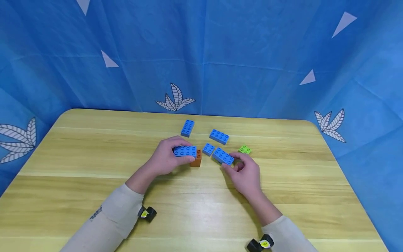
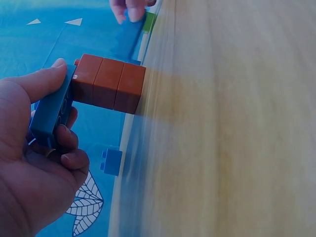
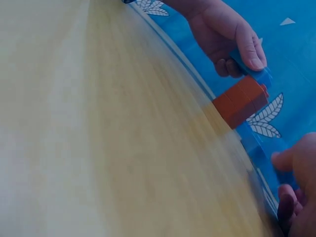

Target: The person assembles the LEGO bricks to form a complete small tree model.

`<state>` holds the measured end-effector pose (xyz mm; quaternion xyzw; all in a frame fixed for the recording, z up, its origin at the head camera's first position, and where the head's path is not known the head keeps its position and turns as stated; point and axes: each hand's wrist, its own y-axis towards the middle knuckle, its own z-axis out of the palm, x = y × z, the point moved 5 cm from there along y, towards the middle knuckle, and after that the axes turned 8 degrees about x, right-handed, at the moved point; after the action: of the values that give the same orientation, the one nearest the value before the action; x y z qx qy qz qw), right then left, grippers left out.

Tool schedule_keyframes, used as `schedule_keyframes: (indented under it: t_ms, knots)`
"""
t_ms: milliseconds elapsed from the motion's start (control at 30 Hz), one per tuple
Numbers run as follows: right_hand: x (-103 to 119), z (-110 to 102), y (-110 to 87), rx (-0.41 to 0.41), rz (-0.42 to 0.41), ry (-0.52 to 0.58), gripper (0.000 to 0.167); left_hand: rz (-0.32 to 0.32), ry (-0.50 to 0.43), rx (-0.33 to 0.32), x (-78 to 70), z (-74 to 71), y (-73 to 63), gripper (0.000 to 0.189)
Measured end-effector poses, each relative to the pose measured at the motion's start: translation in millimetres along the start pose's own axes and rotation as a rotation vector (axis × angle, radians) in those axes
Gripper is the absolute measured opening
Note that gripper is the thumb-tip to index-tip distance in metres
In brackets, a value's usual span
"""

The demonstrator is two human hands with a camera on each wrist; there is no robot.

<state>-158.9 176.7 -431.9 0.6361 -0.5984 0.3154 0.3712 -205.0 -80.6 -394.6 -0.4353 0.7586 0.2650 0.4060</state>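
A stack of three reddish-brown toy building bricks (image 1: 196, 160) stands upright on the table. My left hand (image 1: 165, 158) grips a long blue brick (image 1: 185, 151) between thumb and fingers. It lies over part of the stack's top and juts out to the left; brown studs show at the right. Whether it is pressed fully down is unclear. My right hand (image 1: 248, 175) pinches another long blue brick (image 1: 223, 156) by its near right end, thumb on one side and fingers on the other. Whether that brick is lifted cannot be told. In the right wrist view, my fingers hide much of it.
A small blue brick (image 1: 208, 149) lies between the stack and the right-hand brick. A small green brick (image 1: 245, 149) sits just beyond my right fingers. Two long blue bricks, one left (image 1: 187, 128) and one right (image 1: 219, 137), lie farther back. A blue curtain (image 1: 201, 70) hangs behind the wooden table.
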Motion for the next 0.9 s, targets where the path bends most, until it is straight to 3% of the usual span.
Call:
schedule_keyframes:
  t_ms: [100,200,333,633,900]
  knots:
    - [1,1,-2.6,0.022,-0.015,0.103,0.035,0.007,0.004,-0.005,0.3,-0.6,-0.1,0.035]
    - [3,4,-3.7,0.063,-0.053,0.134,0.036,0.017,0.003,-0.004,0.5,-0.5,0.1,0.035]
    - [5,7,-1.3,0.089,-0.082,0.114,0.036,0.018,0.003,-0.002,0.4,-0.1,0.0,0.035]
    - [6,9,11.4,0.059,-0.07,0.079,0.037,-0.005,0.016,0.002,1.8,-0.2,-0.3,0.038]
    - [11,14,14.7,0.077,-0.111,0.328,0.034,-0.004,0.011,0.002,1.4,-0.9,-0.6,0.037]
